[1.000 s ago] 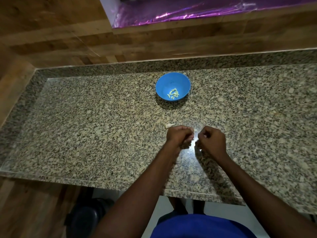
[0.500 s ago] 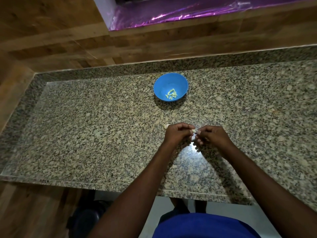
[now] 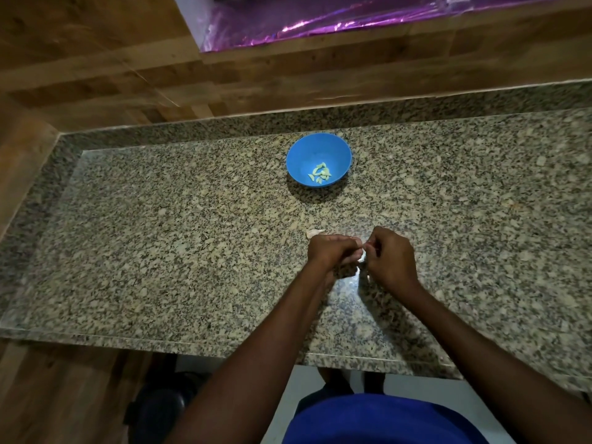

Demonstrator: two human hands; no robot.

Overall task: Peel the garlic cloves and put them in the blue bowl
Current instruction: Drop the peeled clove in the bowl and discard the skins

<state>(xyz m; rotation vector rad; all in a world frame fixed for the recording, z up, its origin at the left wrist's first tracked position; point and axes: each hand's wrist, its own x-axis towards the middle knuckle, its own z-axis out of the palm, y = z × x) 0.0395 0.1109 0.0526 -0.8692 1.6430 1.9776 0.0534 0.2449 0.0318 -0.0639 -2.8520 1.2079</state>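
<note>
Dim overhead light, glare on the granite counter (image 3: 192, 251), edges bowed.

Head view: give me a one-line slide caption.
Both hands, left and right, pinch a garlic clove over the counter; peeled cloves lie in the blue bowl.

**Clearance on the granite counter**

The granite counter (image 3: 160, 251) lies open across its whole left half and along its right end; a hand can pass there unobstructed. The blue bowl (image 3: 317, 155) stands toward the far side, near centre, with bare stone all round it. Between bowl and near edge, the left hand (image 3: 331, 253) and right hand (image 3: 389, 261) meet at the fingertips, blocking the central lane. One loose garlic clove (image 3: 314, 232) lies just beyond the left hand. A raised granite lip (image 3: 224, 123) and the wooden wall (image 3: 128, 75) close off the far side.
</note>
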